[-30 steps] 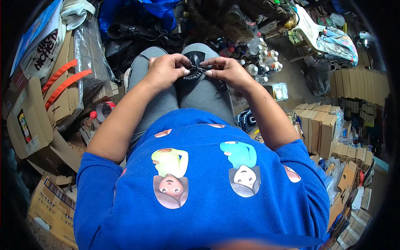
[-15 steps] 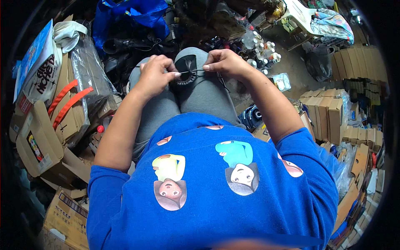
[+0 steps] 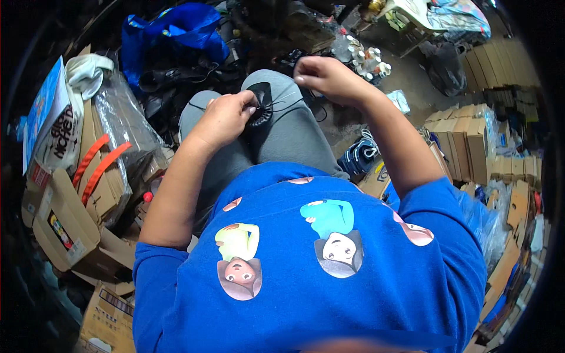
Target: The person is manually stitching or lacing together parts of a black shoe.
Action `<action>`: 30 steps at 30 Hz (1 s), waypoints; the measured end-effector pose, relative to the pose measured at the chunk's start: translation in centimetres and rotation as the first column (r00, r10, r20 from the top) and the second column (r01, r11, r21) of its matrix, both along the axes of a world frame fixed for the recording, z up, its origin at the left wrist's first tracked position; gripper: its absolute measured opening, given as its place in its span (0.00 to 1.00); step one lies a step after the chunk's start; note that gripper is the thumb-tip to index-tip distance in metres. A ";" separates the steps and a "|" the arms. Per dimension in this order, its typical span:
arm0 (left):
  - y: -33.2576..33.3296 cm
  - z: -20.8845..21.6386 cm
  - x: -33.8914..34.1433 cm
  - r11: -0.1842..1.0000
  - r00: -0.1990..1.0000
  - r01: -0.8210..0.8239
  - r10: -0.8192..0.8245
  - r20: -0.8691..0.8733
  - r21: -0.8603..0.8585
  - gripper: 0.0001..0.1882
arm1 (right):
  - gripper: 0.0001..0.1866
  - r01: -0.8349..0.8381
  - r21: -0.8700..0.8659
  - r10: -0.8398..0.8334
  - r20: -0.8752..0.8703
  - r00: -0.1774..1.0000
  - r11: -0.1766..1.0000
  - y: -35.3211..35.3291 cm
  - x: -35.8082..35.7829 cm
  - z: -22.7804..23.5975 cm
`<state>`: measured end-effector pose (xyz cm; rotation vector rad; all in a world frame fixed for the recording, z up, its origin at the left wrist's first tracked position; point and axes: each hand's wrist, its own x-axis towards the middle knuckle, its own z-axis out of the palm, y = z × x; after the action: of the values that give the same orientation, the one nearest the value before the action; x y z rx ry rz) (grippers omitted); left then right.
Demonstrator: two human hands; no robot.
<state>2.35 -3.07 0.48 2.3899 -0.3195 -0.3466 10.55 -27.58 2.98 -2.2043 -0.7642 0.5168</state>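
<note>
A small black piece point(image 3: 262, 100) with a gathered, puckered edge lies on my raised thigh. It looks like a shoe upper, but I cannot be sure of its kind. My left hand point(image 3: 229, 117) is closed, pinching the near left edge of this piece between thumb and fingers. Dark cords point(image 3: 283, 109) trail from it to the right across my grey trousers point(image 3: 294, 135). A thin pale sliver, perhaps a needle or thread, shows above them. Up and to the right, apart from the piece, my right hand point(image 3: 326, 76) has curled fingers. Whatever they may hold is too small to make out.
Ahead lie a blue bag point(image 3: 176, 35) and dark shoes point(image 3: 170, 77). White-capped bottles point(image 3: 368, 59) stand at the far right, near a white chair point(image 3: 412, 15). Cardboard stacks point(image 3: 459, 138) rise at the right; an open carton point(image 3: 70, 217) and orange strips point(image 3: 100, 170) are left.
My right hand has moved away from the black piece, up and to the right. My left hand has shifted slightly right and now pinches at the gathered edge. The view has tilted a little.
</note>
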 end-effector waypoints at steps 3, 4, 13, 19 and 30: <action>-0.2 -0.3 0.2 0.999 0.997 0.037 -0.038 0.060 0.026 0.07 | 0.11 0.107 -0.382 0.055 0.390 0.919 0.918 1.5 1.1 -0.5; -0.1 -0.4 0.4 0.999 0.997 0.034 -0.036 0.075 0.028 0.07 | 0.10 0.192 -0.451 0.049 0.471 0.881 0.872 1.8 1.1 -0.5; 1.3 -1.5 0.1 0.997 0.992 0.073 -0.073 0.100 0.004 0.06 | 0.04 -0.321 -0.593 0.603 0.368 0.708 0.739 5.8 -2.1 1.1; 4.1 -1.5 -2.4 0.990 0.956 0.118 -0.133 0.261 0.074 0.08 | 0.03 -0.391 -0.460 0.592 0.468 0.656 0.797 4.0 -0.2 -1.6; 10.0 2.4 -5.8 0.585 0.856 -0.460 0.493 -0.157 -0.668 0.04 | 0.13 0.367 0.486 -0.143 -0.436 0.888 0.793 -0.5 2.0 4.4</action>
<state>-3.47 6.91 2.90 1.6349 0.1795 0.0899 12.56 -28.06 7.35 -1.5544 -0.3277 0.4822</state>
